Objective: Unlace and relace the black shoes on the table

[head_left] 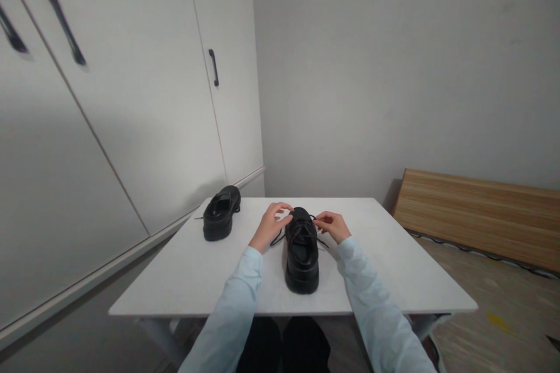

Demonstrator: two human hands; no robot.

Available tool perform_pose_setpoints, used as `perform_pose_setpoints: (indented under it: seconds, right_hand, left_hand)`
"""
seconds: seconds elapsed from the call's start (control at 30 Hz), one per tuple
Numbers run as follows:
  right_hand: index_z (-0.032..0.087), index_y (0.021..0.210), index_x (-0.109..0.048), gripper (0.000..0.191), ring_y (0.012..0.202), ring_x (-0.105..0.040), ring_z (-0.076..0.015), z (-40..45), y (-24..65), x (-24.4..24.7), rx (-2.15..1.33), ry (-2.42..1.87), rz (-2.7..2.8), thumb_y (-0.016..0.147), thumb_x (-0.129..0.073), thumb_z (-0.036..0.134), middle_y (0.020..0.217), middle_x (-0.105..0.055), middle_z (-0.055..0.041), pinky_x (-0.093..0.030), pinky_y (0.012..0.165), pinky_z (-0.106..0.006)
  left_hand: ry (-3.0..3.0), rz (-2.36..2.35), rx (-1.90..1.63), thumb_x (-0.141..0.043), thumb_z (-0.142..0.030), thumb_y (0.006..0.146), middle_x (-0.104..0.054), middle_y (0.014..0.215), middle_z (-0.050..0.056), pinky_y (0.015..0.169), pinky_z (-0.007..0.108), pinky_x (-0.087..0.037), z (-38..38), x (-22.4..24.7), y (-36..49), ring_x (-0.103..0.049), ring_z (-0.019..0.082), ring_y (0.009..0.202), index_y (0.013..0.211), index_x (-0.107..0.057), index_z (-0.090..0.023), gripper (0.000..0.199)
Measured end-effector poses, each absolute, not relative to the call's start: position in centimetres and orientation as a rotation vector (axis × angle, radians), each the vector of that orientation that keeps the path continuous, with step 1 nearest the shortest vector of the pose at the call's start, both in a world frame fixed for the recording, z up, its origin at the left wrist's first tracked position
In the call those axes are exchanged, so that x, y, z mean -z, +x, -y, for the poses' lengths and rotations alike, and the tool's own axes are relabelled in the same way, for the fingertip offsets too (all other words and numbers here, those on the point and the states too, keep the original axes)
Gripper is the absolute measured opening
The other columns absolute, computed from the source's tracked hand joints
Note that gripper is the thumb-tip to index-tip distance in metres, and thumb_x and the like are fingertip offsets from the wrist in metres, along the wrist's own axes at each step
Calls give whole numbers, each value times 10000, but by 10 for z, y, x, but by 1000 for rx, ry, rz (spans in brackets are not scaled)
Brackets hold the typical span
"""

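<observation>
A black lace-up shoe [303, 268] stands on the white table in front of me, its toe pointing away and its heel towards me. My left hand [272, 225] is at the left of its toe, fingers curved and thumb apart from the index finger, with nothing visible between them. On the other side, my right hand [334, 226] has its fingertips pinched together on a black shoelace [312, 217] beside the shoe. Loose lace ends hang out on both sides, and the lacing crosses over the tongue.
A second black shoe [217, 222] stands at the table's far left corner, a lace end sticking out. The white table [385, 280] reaches towards a grey wall. White cabinets [131, 99] with dark handles line the left. A wood-grain board [472, 215] leans at the right.
</observation>
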State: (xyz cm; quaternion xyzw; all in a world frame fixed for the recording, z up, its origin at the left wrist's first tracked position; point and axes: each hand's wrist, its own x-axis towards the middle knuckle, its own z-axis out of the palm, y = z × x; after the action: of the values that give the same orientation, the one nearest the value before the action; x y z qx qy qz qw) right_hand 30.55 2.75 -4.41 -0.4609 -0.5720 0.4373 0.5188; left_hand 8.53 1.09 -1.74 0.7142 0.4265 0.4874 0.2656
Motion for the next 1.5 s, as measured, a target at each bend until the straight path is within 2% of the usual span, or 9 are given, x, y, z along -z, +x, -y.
perform_pose_setpoints:
  seconds: [0.13,0.37,0.5,0.77,0.97,1.2,1.5]
  right_hand:
    - [160,575,-619,305,443,-534,-118,-28,304,45,-1033,-1116,1386,482,-779,402,473,-600,5,-410,418,-229]
    - [167,537,-612,277,416,-493,-111,-25,302,45,-979,-1122,1487,561,-726,418,448,-571,9,-405,425,-239]
    - [166,562,-630,232,445,-509,-126,-24,303,45,-838,-1124,1591,627,-676,384,484,-591,-7,-417,449,-248]
    - [176,626,-643,123,538,-566,-144,-29,305,50,-608,-1150,1709,645,-636,298,624,-663,-29,-456,554,-270]
    - [182,610,-600,130,524,-530,-122,-30,306,53,-637,-1118,1716,662,-640,294,640,-610,-12,-447,498,-244]
    - [176,580,-552,155,557,-517,-116,-31,305,57,-704,-1101,1669,651,-631,289,734,-525,-13,-452,481,-252]
    - [179,553,-510,165,572,-517,-123,-28,302,55,-779,-1066,1640,637,-616,274,730,-484,-9,-447,433,-244]
  left_hand:
    - [2297,-1261,-1193,-643,-262,769,-596,970,37,919,355,-405,-7,4,99,-532,194,975,817,-705,-252,79]
    - [2619,-1500,-905,-714,-271,712,-601,1051,44,902,414,-366,0,-12,114,-467,259,1039,737,-727,-276,29]
    - [2673,-1556,-776,-694,-278,734,-606,1056,55,906,433,-354,2,-18,118,-459,271,1051,730,-731,-261,41]
    - [2681,-1698,-437,-523,-261,846,-626,1025,77,875,420,-395,11,-32,130,-500,250,1032,799,-712,-204,203]
    - [2686,-1682,-348,-572,-244,816,-652,984,85,818,376,-438,6,-40,133,-543,251,995,803,-709,-192,148]
    - [2601,-1754,-271,-584,-140,757,-675,828,99,818,409,-444,7,-50,141,-599,269,932,746,-705,-162,123]
    - [2530,-1809,-345,-530,-157,797,-672,902,133,790,342,-484,9,-37,146,-603,242,955,853,-705,-159,184]
